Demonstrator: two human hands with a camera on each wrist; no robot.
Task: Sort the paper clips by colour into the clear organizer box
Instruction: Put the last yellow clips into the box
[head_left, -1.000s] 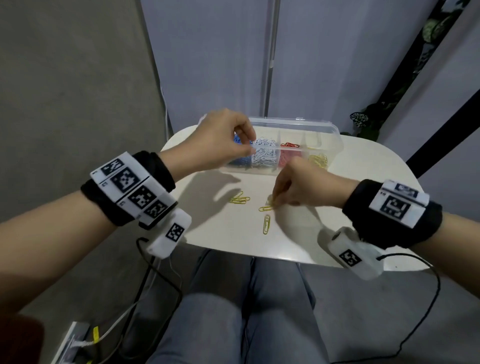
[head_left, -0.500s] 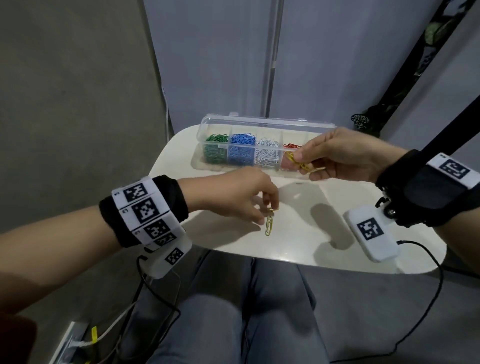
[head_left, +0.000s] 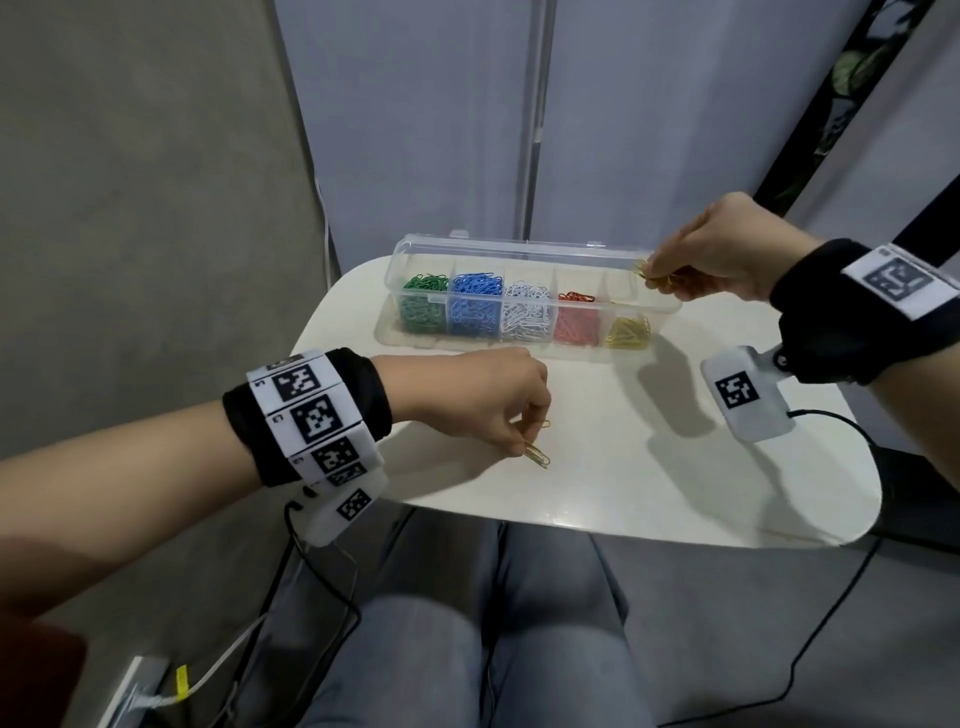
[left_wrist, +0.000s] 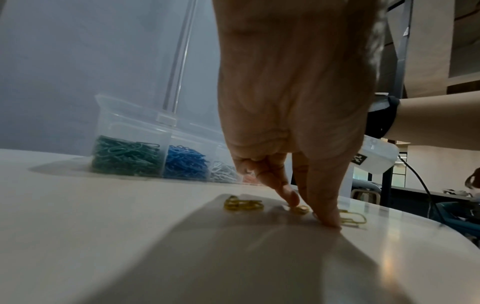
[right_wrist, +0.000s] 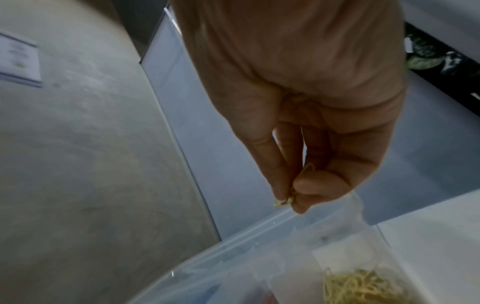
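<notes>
1. Head view: half a second ago the right hand (head_left: 722, 249) held its yellow clips (head_left: 655, 274) in front of the red section of the clear organizer box (head_left: 524, 254). It has since moved right and now pinches them between thumb and fingertips above the end section, where a yellow pile (head_left: 629, 332) lies. That points to a drop about to happen. The left hand (head_left: 483, 400), lower on the white table (head_left: 675, 493), has curled its fingers onto the last loose yellow clips (head_left: 537, 457); a second ago several lay scattered there, so the sort looks nearly finished. Green, blue, white and red fill the other 4 sections

2. Left wrist view: 2 fingertips (left_wrist: 326, 218) press down on the table among the loose yellow clips (left_wrist: 244, 205), which lie in 3 small spots. Whether any clip is actually gripped cannot be told, since the fingers cover 1 of them and the picture is soft. The hand blocks the box's right half

3. Right wrist view: thumb and forefinger are pressed together on the yellow clips (right_wrist: 285, 200), directly above the open box. How many clips are held is hidden inside the fingers. Only a corner of the yellow pile (right_wrist: 363, 286) shows; the frame cuts off the rest
</notes>
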